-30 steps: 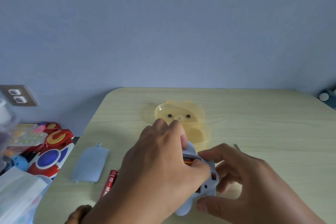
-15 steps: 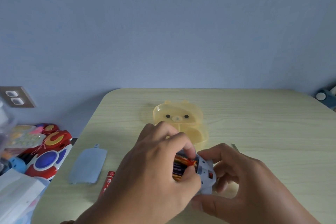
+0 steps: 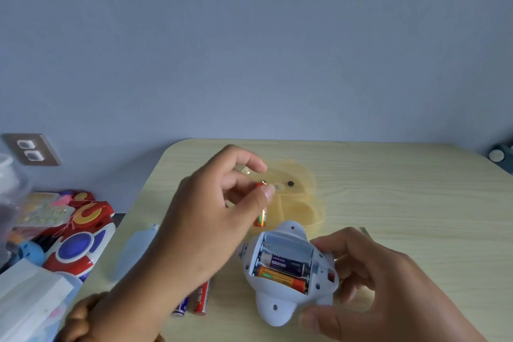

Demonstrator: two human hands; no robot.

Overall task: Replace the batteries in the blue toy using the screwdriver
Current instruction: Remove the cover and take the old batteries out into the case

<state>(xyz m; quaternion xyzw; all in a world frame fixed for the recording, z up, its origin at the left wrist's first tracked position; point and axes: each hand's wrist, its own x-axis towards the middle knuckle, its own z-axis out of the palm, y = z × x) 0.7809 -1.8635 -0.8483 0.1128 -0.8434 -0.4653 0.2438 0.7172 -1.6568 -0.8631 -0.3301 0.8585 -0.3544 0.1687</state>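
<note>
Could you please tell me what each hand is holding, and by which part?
The left hand pinches a red battery near its upper end; the right hand grips the blue toy by its right edge, compartment open.

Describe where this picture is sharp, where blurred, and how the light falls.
Head view: the two batteries in the blue toy are sharp; the held battery in the left hand is smeared; the left-edge clutter is soft; light even, shadows faint.

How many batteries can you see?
5. An orange-red battery pinched in the left hand; a purple battery and an orange battery in the blue toy's compartment; a blue battery and a red battery on the table by the left forearm. The arm may hide more.
</note>
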